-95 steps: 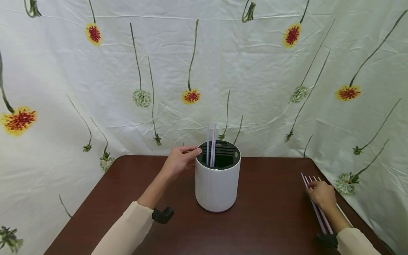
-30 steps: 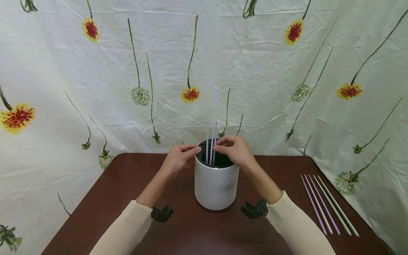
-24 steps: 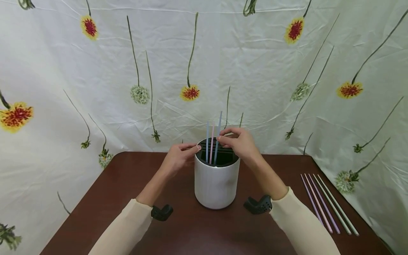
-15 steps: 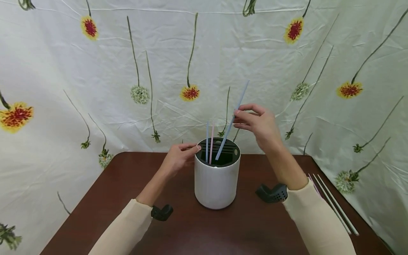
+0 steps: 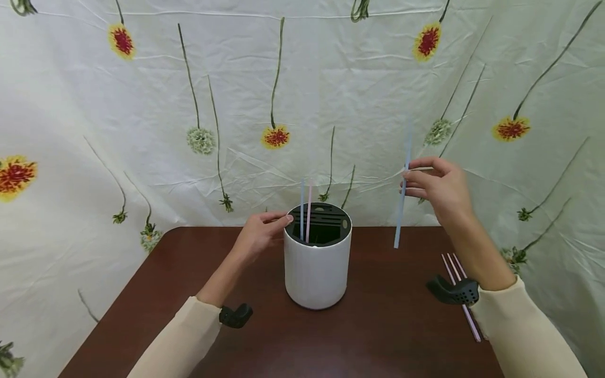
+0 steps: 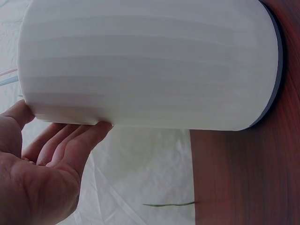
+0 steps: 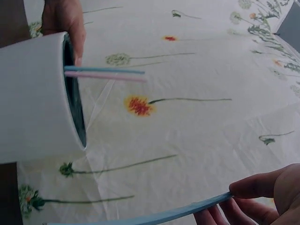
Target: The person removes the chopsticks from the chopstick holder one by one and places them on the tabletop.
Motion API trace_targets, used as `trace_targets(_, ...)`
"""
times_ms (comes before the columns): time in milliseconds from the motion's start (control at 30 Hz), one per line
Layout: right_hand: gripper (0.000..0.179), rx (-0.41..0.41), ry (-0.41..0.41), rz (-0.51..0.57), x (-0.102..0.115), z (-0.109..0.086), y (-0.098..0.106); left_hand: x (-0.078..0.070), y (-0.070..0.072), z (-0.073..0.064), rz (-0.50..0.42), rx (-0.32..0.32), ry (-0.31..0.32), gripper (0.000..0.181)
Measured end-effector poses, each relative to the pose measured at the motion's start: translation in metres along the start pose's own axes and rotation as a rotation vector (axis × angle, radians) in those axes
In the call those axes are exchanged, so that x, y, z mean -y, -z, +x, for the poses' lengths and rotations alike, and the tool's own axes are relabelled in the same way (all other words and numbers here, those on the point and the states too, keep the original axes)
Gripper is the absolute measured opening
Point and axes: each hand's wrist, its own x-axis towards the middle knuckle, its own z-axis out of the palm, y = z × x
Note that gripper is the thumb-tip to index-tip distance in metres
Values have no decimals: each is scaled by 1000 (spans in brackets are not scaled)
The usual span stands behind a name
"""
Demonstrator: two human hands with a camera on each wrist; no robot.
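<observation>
A white cylindrical knife block (image 5: 317, 278) with a black slotted top stands on the table. Two straws, one blue (image 5: 302, 210) and one pink (image 5: 309, 210), stick up from its front opening. My left hand (image 5: 259, 231) rests against the block's left side; its thumb touches the rim, and in the left wrist view the fingertips (image 6: 104, 127) meet the white wall. To the right, above the table, my right hand (image 5: 441, 189) pinches another light blue straw (image 5: 399, 218) between thumb and fingers. This straw hangs nearly upright, apart from the block.
On the dark wooden table (image 5: 378, 325), several straws lie at the right, including a purple one (image 5: 471, 324); my right forearm and sleeve hide part of that row. A flower-printed white cloth (image 5: 236, 105) hangs behind the table.
My right hand has moved from the straws at the right to the block, drawn a blue straw out of it, and carried it up and rightward. My left hand has stayed at the rim.
</observation>
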Motion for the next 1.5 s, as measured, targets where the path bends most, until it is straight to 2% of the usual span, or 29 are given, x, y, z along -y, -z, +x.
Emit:
trace_targets(100, 15, -43, 5, -198, -17, -3, 16, 0, 1, -1, -4, -4, -6, 52)
trace_targets(267, 30, -98, 73, -586, -54, -11, 45, 0, 1, -2, -11, 1, -15, 51)
trace_targets(367, 29, -123, 91, -725, -78, -16, 60, 0, 1, -2, -8, -7, -17, 49)
trace_targets(500, 26, -143, 86, -859, -112, -22, 78, 0, 1, -3, 7, -15, -30, 48)
trace_targets(700, 25, -111, 73, -1054, -163, -35, 105, 0, 0, -2, 14, -15, -26, 46)
trace_targets(833, 26, -83, 28, -1107, -188, -40, 116, 0, 1, -1, 26, -16, -28, 48)
trace_targets(1000, 27, -60, -13, -1166, -205, -46, 125, 0, 2, -2, 28, -16, -24, 47)
trace_targets(1333, 27, -13, -60, -1228, -215, -55, 137, -1, 1, -2, 17, -9, -37, 47)
trace_targets(1500, 27, 16, -49, -1239, -221, -58, 142, 0, 1, -3, 7, -4, -41, 49)
